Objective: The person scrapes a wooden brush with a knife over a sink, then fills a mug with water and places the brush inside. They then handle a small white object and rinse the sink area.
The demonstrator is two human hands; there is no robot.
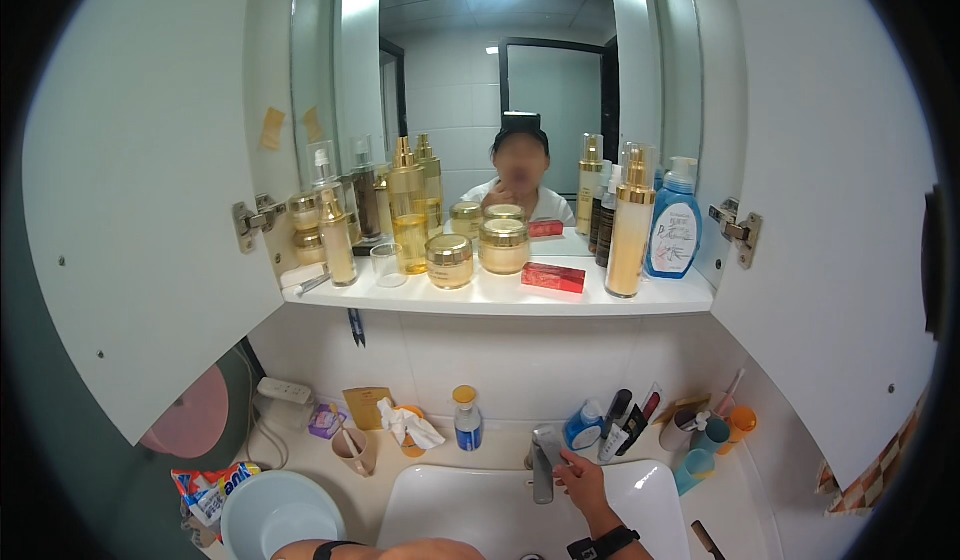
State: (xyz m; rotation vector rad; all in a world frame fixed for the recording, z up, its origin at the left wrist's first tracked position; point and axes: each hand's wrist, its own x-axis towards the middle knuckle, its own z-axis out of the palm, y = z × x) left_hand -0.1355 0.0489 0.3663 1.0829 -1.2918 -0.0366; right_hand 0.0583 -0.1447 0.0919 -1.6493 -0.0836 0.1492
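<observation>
My right hand (581, 481), with a black band on its wrist, has its fingers on the grey metal faucet lever (550, 446) above the white washbasin (645, 500). The faucet spout (543, 485) points down into the basin. My left hand is out of direct view; a bent arm with a black band (330, 550) crosses the bottom edge. In the mirror (450, 95) a hand is raised near the person's chin. Just right of the faucet stands a small blue pump bottle (583, 425), beside several dark tubes (616, 410).
Open cabinet doors (150, 147) flank a shelf (480, 301) with cosmetic jars, pump bottles and a red box (553, 278). A light blue plastic basin (281, 511) sits left. Behind are a pink cup (355, 455) and a clear bottle (467, 425); several cups (696, 470) stand right, near a comb (707, 541).
</observation>
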